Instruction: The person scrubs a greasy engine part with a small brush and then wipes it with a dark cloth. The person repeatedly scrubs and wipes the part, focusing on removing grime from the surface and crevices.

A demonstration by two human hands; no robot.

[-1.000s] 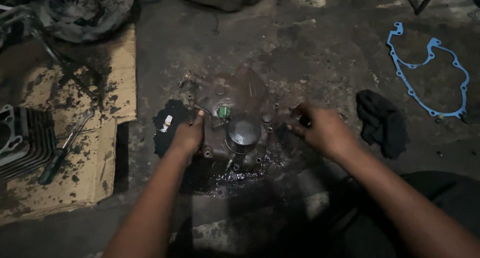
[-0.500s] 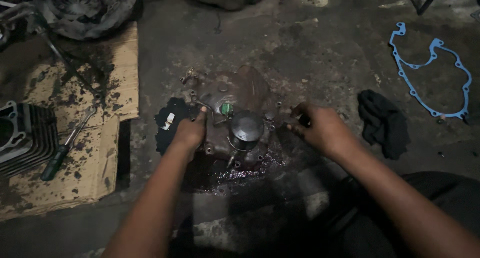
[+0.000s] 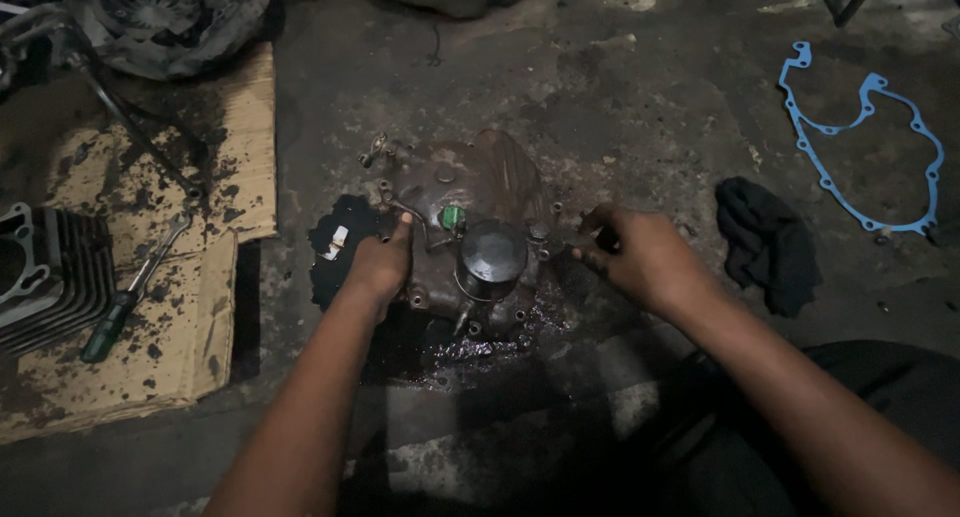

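Engine cover on floor between left grip and right grip — cardboard with screwdriver left of left grip; rag, gasket right of right grip.

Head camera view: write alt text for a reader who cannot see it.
Two bare hands, left hand and right hand, rest on either side of a grimy brown metal engine cover lying on an oil-stained concrete floor. A black rag and blue gasket lie to the right, oily cardboard with a green-handled screwdriver to the left.
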